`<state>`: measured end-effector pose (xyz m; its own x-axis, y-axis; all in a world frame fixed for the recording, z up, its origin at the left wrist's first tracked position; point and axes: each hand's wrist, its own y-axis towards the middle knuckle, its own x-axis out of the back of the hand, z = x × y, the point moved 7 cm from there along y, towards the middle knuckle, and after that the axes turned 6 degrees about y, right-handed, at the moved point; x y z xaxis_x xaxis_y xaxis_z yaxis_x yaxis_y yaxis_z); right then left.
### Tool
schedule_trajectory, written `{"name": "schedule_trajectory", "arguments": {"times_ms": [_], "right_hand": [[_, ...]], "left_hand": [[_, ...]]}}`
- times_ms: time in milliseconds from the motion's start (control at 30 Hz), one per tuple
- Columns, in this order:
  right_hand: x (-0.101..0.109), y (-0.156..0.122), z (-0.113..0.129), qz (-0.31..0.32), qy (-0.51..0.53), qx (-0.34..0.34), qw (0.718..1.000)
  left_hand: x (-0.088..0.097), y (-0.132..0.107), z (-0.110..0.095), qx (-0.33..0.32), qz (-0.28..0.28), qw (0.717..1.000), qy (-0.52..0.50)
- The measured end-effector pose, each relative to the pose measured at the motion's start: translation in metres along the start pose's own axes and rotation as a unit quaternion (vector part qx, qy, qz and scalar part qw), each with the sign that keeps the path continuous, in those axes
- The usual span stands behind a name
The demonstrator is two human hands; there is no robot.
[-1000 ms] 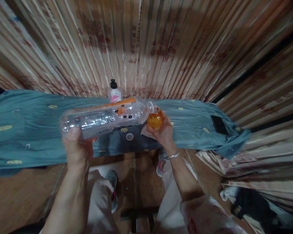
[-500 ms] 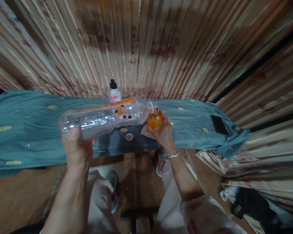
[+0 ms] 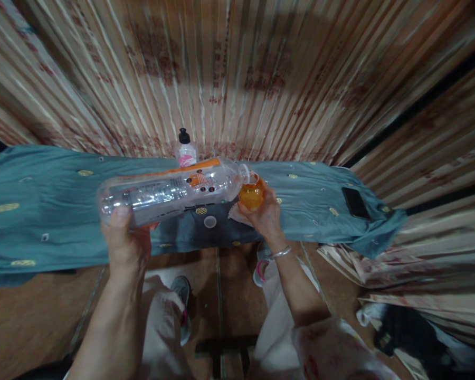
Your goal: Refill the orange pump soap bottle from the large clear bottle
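My left hand (image 3: 126,237) is closed around the base end of a large clear plastic bottle (image 3: 166,192) with orange markings. The bottle lies tilted on its side in the air, its mouth pointing right. In my right hand (image 3: 266,211) is a small orange translucent bottle (image 3: 251,195), gripped round its body with its opening up. The big bottle's mouth sits at the small bottle's opening; whether they touch, I cannot tell. Below them on the cloth lies a small round clear cap (image 3: 210,221). A whitish cloth or tissue (image 3: 240,215) shows partly beneath my right hand.
A teal patterned cloth (image 3: 63,211) covers the long narrow table. At its back stands a clear bottle with a black top (image 3: 184,148), partly hidden by the big bottle. A black phone (image 3: 355,203) lies at the right end. Pleated curtains (image 3: 237,79) hang close behind.
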<state>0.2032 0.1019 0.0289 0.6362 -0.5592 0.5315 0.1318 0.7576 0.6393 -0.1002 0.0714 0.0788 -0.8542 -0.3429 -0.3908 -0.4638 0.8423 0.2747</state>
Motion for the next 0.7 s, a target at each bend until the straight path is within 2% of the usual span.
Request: {"name": "schedule_trajectory", "arguments": {"times_ms": [700], "right_hand": [[0.0020, 0.0015, 0.0020, 0.006, 0.008, -0.015, 1.000]], "left_hand": [[0.0019, 0.0015, 0.0045, 0.007, 0.002, 1.000, -0.017]]}}
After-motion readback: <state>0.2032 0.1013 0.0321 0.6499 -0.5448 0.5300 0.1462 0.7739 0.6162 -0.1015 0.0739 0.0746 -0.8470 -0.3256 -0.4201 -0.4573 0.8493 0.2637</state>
